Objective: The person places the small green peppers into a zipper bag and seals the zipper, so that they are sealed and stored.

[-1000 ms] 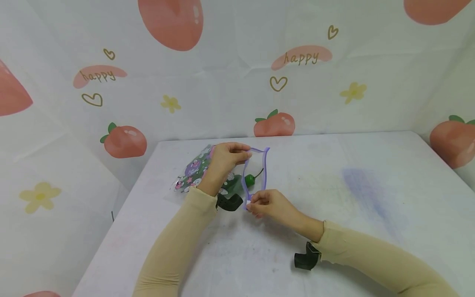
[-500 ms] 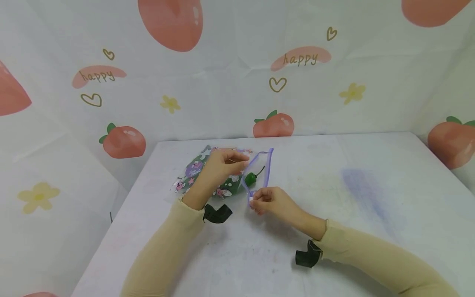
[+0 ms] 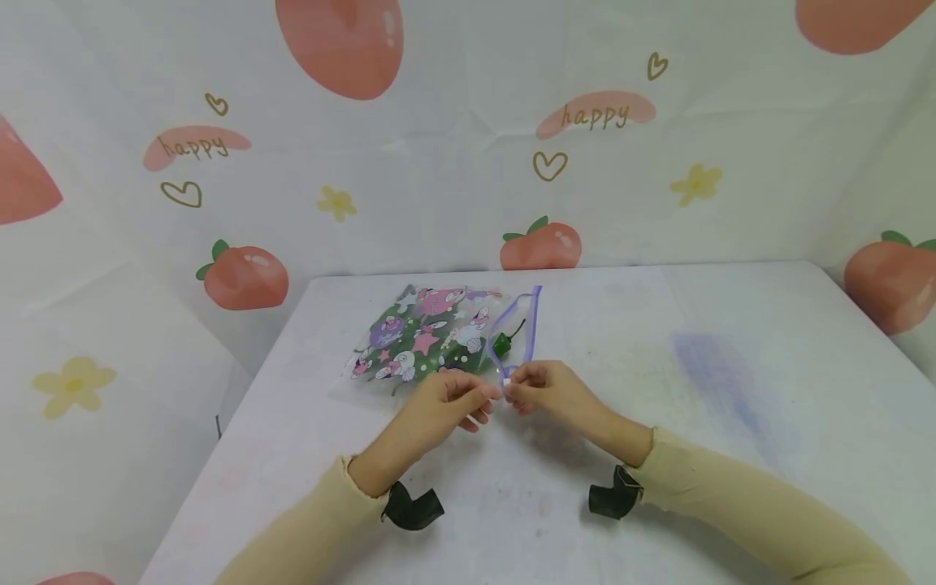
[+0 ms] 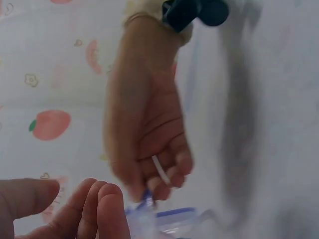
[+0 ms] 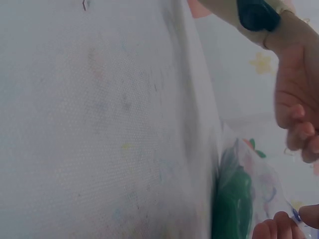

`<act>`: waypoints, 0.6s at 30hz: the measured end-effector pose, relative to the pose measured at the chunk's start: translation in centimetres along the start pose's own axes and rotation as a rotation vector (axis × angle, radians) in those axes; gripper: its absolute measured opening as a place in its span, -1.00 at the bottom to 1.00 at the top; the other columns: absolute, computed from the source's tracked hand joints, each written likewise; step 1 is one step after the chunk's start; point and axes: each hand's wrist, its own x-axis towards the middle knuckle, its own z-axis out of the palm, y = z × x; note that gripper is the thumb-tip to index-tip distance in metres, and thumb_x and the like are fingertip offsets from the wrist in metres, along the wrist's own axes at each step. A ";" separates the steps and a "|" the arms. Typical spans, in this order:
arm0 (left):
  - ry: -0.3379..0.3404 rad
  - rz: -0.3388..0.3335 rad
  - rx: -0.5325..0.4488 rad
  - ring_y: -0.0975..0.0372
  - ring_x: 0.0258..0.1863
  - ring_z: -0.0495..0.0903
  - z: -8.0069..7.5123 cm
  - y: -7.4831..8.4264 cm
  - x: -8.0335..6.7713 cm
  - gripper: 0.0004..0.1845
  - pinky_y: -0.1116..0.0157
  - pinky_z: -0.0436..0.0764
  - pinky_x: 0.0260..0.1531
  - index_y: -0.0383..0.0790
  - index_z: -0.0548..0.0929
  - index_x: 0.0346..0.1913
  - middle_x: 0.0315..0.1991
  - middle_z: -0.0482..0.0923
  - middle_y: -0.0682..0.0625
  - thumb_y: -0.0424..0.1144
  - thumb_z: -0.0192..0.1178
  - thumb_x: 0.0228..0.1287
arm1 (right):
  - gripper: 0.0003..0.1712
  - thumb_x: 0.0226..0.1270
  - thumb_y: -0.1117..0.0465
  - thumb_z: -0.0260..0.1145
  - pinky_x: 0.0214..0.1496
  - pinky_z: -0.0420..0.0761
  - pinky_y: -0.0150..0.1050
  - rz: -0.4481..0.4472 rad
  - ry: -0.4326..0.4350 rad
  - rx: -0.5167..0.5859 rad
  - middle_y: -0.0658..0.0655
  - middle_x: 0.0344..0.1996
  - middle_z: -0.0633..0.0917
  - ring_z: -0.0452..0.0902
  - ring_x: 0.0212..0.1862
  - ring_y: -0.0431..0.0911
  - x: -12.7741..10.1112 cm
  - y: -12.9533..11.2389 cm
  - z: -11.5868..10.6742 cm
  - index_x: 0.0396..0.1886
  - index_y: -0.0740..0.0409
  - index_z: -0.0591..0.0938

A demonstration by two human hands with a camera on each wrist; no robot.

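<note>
A clear zip bag (image 3: pixel 427 337) printed with sea creatures and stars lies at the table's back left. Its purple-edged mouth gapes to the right. Inside it, near the mouth, shows a green pepper (image 3: pixel 501 345) with its stem pointing up and right; more green fills the bag behind the print. My right hand (image 3: pixel 559 398) pinches the near corner of the mouth, where a small white tab (image 3: pixel 507 382) shows. Just left of that corner is my left hand (image 3: pixel 446 402), holding nothing; thumb and fingers (image 4: pixel 89 209) stand apart in the left wrist view.
The white table (image 3: pixel 658 390) extends right and toward me, with a purple smudge (image 3: pixel 720 382) on its right side. A white cloth backdrop (image 3: pixel 453 162) with peach prints rises behind the table. Black wrist mounts (image 3: pixel 413 508) hang below both wrists.
My left hand has left the far side of the bag's mouth and come down toward me, beside the right hand. The right hand keeps its pinch and has shifted slightly right.
</note>
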 end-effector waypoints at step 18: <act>0.099 -0.247 -0.843 0.31 -0.26 0.58 3.5 -5.3 0.0 -0.92 0.47 0.62 -0.15 -0.29 0.52 -0.20 -0.29 0.55 0.00 -0.38 0.02 0.44 | -0.78 0.35 0.28 0.25 -0.24 0.69 -0.27 0.010 0.008 0.000 0.27 -0.38 0.69 0.56 -0.36 -0.20 0.0 0.1 0.1 -0.27 0.44 0.58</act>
